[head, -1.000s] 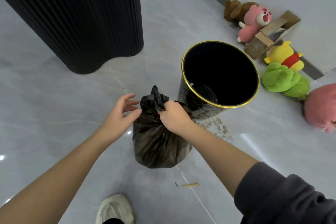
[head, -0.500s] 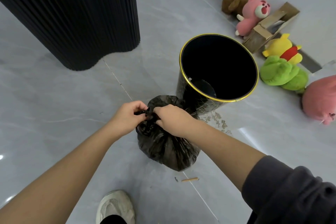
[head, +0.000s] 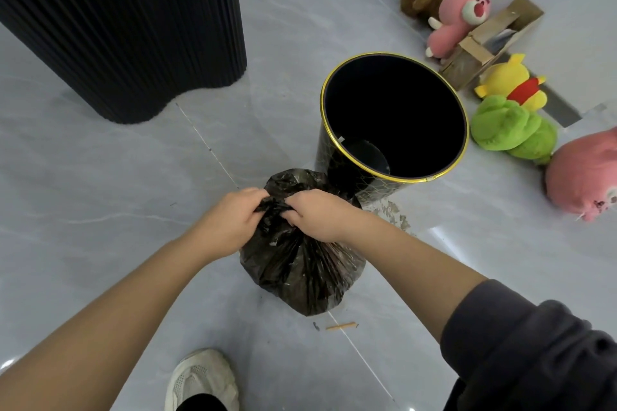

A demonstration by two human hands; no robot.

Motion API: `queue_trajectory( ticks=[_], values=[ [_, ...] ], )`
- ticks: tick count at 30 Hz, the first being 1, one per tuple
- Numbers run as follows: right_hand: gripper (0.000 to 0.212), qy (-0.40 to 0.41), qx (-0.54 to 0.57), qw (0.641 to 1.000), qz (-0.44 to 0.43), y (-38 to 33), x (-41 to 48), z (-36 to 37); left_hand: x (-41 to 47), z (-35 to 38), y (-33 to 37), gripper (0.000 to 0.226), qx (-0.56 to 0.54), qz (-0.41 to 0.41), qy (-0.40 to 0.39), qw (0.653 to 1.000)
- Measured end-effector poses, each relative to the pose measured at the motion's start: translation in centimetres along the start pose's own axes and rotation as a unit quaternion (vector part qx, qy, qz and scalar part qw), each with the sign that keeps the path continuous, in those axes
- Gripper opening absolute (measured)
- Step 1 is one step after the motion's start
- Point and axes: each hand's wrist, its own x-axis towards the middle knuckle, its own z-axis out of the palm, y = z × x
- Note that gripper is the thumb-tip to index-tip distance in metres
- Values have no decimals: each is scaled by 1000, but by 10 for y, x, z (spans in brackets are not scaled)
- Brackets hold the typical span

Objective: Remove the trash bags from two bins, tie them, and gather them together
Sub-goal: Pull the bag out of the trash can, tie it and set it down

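Fingers of both hands are pinched shut on the gathered neck of the black trash bag (head: 300,264). A second ago the left hand (head: 230,220) was open and off the bag, only the right hand (head: 317,215) holding the twisted top; now both grip it close together, knuckles nearly touching. The bag has also come lower and nearer the person; whether it rests on the floor (head: 100,210) I cannot tell. It is just beside the black bin with the gold rim (head: 394,117), which shows no liner. Judgement: removal from this bin is done, tying is under way, knot not yet visible. Second bin not in view. A small stick (head: 340,326) lies on the floor near the bag.
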Motion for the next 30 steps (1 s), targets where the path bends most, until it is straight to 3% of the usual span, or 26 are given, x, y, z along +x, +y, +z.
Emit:
queue_trajectory(
  ticks=[2, 4, 5, 9, 12, 14, 15, 17, 18, 21, 23, 26, 30],
  values=[
    [31, 23, -76, 997, -20, 4, -1, 3, 4, -5, 4, 20, -212, -124, -32, 969],
    [32, 71, -110, 991, -39, 9, -2, 9, 4, -6, 10, 24, -417, -218, -42, 881],
    [31, 89, -104, 990, -43, 10, -2, 11, 4, -5, 12, 23, -473, -228, -29, 850],
    [28, 104, -70, 991, -42, 10, 0, 14, 3, 4, 16, 22, -613, -214, 48, 759],
    [28, 124, -75, 989, -32, 9, 3, 15, 5, 14, 22, 22, -639, -211, 91, 734],
    [30, 126, -93, 988, -17, 9, 4, 16, 8, 18, 23, 19, -573, -225, 107, 781],
    [31, 122, -98, 988, -9, 8, 4, 16, 9, 19, 22, 20, -487, -214, 117, 838],
    [31, 128, -89, 988, -2, 7, 4, 16, 8, 19, 15, 20, -222, -116, 138, 958],
    [29, 139, -78, 987, -4, 7, 4, 17, 7, 18, 11, 18, -101, -57, 141, 983],
    [27, 177, -32, 984, -10, 6, 5, 18, 5, 13, 7, 18, 123, 0, 102, 987],
    [27, 206, -41, 978, -16, 6, 6, 19, 6, 7, 9, 22, 172, 9, 87, 981],
    [23, 283, -107, 953, -32, 3, 8, 20, 10, -5, 10, 34, 142, 8, 84, 986],
    [24, 328, -86, 940, -26, 4, 8, 17, 10, -16, 10, 47, 41, -18, 79, 996]
  ],
)
